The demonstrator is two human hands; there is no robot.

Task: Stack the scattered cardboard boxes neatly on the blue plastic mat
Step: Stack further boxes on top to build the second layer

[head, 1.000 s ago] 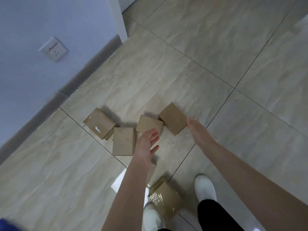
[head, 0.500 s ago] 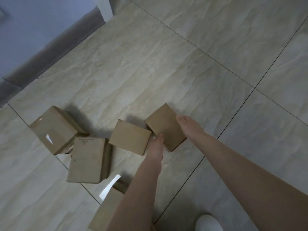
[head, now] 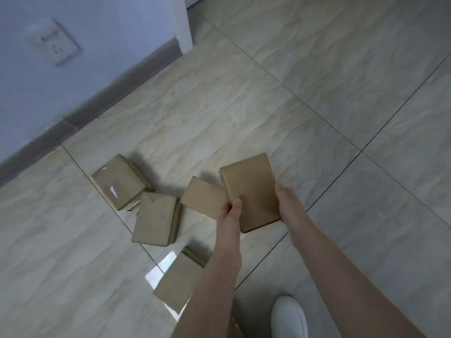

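Both hands hold one brown cardboard box (head: pixel 251 191) lifted off the tiled floor. My left hand (head: pixel 230 213) grips its left edge and my right hand (head: pixel 288 203) grips its right edge. Just left of it a smaller box (head: pixel 202 197) lies on the floor. Further left lie a flat box with small print (head: pixel 156 218) and a taped box (head: pixel 118 181) that touch each other. A fifth box (head: pixel 178 281) lies near my left forearm, partly hidden by it. No blue mat is in view.
A pale wall with a socket (head: pixel 55 43) and a dark skirting board (head: pixel 122 86) runs along the left, ending at a corner (head: pixel 184 28). My white shoe (head: pixel 289 317) stands at the bottom. Beige floor tiles (head: pixel 317 69) stretch to the right.
Both hands closed on the rightmost box and raised it off the floor towards me. The view pulled back, so the wall socket shows again.
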